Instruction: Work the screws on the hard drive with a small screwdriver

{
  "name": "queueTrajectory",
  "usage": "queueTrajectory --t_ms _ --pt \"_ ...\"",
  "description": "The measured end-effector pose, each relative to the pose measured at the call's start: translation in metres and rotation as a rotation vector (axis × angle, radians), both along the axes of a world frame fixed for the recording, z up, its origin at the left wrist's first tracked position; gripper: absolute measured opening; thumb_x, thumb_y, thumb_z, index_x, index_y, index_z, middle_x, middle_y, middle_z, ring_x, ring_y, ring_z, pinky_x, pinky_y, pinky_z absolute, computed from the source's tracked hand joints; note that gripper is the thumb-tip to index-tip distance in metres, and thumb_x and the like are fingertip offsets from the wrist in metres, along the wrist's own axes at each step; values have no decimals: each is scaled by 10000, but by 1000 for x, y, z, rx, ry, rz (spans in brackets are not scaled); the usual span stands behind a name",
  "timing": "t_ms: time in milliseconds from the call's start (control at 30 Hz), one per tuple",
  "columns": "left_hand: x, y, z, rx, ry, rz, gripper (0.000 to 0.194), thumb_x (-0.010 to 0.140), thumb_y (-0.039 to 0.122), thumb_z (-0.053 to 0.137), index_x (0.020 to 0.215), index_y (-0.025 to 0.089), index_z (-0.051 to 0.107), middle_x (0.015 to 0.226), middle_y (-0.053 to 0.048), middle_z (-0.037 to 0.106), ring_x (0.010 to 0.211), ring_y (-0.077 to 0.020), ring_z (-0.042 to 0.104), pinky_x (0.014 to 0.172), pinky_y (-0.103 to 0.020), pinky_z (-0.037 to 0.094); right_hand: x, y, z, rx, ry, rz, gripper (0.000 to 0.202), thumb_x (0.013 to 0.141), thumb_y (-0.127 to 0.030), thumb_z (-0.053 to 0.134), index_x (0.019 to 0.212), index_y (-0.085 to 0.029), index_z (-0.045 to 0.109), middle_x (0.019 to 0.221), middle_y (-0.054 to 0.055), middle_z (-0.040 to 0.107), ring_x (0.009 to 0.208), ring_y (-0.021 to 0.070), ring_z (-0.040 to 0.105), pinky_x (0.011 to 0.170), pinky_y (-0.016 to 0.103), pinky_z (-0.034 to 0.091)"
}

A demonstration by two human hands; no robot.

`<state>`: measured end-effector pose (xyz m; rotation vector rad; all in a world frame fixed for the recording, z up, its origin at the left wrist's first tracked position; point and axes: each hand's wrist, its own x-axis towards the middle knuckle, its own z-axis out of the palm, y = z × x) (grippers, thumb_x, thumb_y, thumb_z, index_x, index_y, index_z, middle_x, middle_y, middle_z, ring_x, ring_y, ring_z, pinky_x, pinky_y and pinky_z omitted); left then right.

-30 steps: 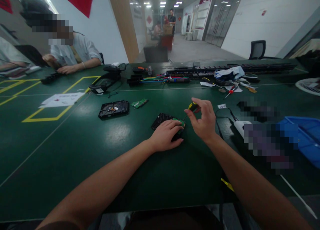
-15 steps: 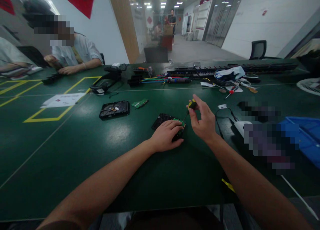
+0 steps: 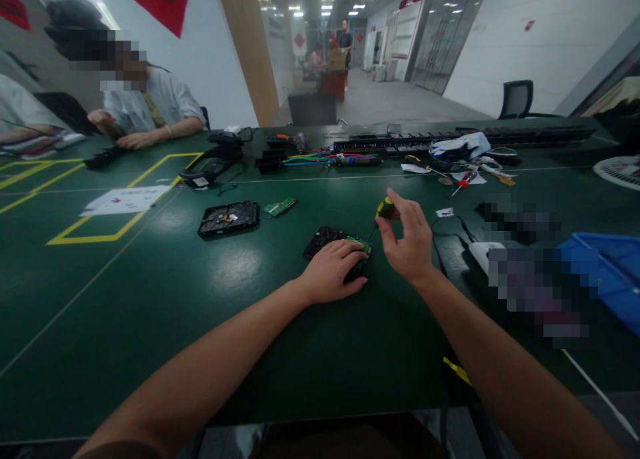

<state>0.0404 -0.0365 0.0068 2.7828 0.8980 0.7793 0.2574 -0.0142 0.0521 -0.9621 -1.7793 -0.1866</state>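
My left hand (image 3: 334, 272) lies across a black hard drive (image 3: 320, 240) on the table, its fingers over the top and its thumb at the near side. Part of a green circuit board (image 3: 367, 244) shows on the drive beside my fingertips. In my right hand (image 3: 407, 236) is a yellow and black screwdriver (image 3: 385, 208), pinched by the handle and tilted. Its shaft slants down to the board; the tip's exact contact is too small to make out. To the left sit a second hard drive (image 3: 229, 218) and a loose green circuit board (image 3: 281, 207).
Colourful wires (image 3: 310, 158), a red screwdriver (image 3: 464, 181) and a long dark strip of parts (image 3: 425, 141) lie at the back. A blue bin (image 3: 607, 272) and a white cabled device (image 3: 485, 254) stand right. A co-worker (image 3: 150, 106) handles a dark part at the far left.
My right hand and the screwdriver have shifted very slightly, with the grip kept. My left hand stays on the hard drive.
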Motion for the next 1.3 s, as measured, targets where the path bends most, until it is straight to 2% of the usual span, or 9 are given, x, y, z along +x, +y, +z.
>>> queueTrajectory --t_ms 200,400,667,867,1133,1300 --pt "0 0 0 11 4 5 482 958 448 683 1355 185 607 1449 -140 624 1374 -320 578 1187 -515 470 0 -1 -1 0 -7 27 557 1018 -191 558 1555 -311 476 1255 97 682 1047 254 669 952 485 595" --pt "0 1 -3 10 5 1 485 956 453 684 1362 200 604 1458 -133 620 1382 -322 576 1187 -524 470 0 -1 0 13 18 -11 505 982 -227 659 1465 -306 534 1201 86 658 1002 244 657 870 464 613" --pt "0 1 -3 17 5 4 490 954 459 685 1356 188 606 1465 -137 617 1386 -323 571 1200 -519 461 1 1 -3 32 31 -30 528 920 -310 781 1392 -300 544 1196 84 649 1014 253 641 837 457 607" --pt "-1 1 -2 24 6 3 489 954 456 686 1351 183 606 1465 -141 616 1372 -322 580 1194 -515 466 1 2 -4 23 26 -16 508 968 -256 704 1446 -307 539 1196 79 672 1000 242 672 863 455 614" --pt "0 0 -1 -2 6 7 472 958 455 680 1354 209 607 1456 -130 617 1386 -322 573 1188 -531 469 3 4 -10 -88 24 101 580 1032 -215 534 1587 -330 406 1402 100 660 1085 254 725 970 504 623" --pt "0 0 -1 -7 8 4 483 949 453 690 1359 212 606 1459 -132 614 1385 -324 572 1186 -534 470 1 3 -8 -79 30 64 565 1020 -217 548 1564 -321 434 1357 109 663 1078 269 705 960 531 618"
